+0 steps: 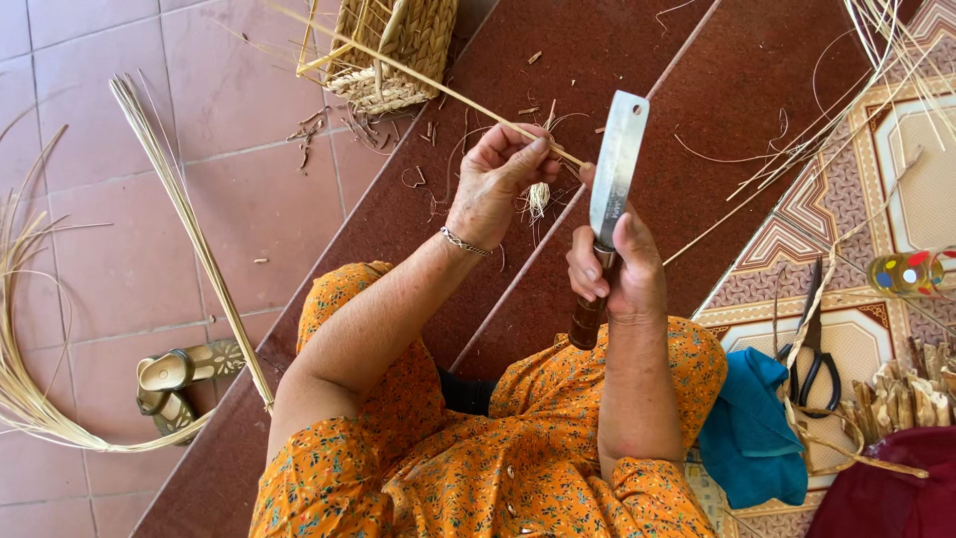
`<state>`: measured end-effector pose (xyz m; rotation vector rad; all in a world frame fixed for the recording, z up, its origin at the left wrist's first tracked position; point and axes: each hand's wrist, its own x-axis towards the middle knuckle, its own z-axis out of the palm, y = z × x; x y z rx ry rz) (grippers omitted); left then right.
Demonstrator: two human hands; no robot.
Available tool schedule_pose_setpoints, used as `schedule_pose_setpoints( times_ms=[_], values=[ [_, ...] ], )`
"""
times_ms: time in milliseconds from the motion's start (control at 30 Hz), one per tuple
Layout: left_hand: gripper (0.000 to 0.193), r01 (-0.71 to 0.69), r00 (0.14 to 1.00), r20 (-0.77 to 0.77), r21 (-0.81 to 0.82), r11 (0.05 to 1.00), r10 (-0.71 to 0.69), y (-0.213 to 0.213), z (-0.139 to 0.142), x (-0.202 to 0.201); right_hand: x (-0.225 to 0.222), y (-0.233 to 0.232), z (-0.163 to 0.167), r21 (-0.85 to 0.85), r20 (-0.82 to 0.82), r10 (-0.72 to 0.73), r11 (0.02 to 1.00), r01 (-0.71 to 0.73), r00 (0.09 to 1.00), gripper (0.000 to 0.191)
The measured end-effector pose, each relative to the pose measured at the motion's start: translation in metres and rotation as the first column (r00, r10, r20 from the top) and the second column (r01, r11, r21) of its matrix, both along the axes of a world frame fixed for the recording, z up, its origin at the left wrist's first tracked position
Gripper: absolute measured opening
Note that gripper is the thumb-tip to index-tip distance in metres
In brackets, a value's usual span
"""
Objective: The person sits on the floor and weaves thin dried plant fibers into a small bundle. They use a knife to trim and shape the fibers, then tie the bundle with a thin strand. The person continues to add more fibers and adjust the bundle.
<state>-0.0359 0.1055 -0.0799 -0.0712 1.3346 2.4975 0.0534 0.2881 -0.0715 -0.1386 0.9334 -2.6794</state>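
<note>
My left hand [501,174] pinches a long thin cane strip [418,77] that runs up and left toward a woven basket [393,50]. My right hand [612,271] grips the wooden handle of a broad flat knife [615,164], blade pointing up. The blade's edge meets the strip just right of my left fingers. Pale shavings hang below the left hand. I wear an orange patterned dress, and a thin bracelet circles the left wrist.
Bundled cane strips [189,224] lie across the pink floor tiles at left beside a pair of sandals [179,384]. At right on patterned tiles are black scissors [815,374], a blue cloth [752,428], cut cane pieces [911,394] and loose strips [827,139].
</note>
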Motion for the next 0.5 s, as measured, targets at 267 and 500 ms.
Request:
schedule_pose_setpoints(
  times_ms=[267,500],
  values=[
    [0.029,0.027,1.000,0.011,0.077,0.997,-0.028,-0.001,0.016,0.005,0.002,0.006,-0.017,-0.096,0.020,-0.030,0.995,0.032,0.999,0.046],
    [0.023,0.009,1.000,0.010,-0.127,0.992,-0.008,-0.015,0.007,-0.003,0.004,0.017,-0.027,-0.165,0.012,-0.008,0.986,0.010,1.000,0.055]
  ],
)
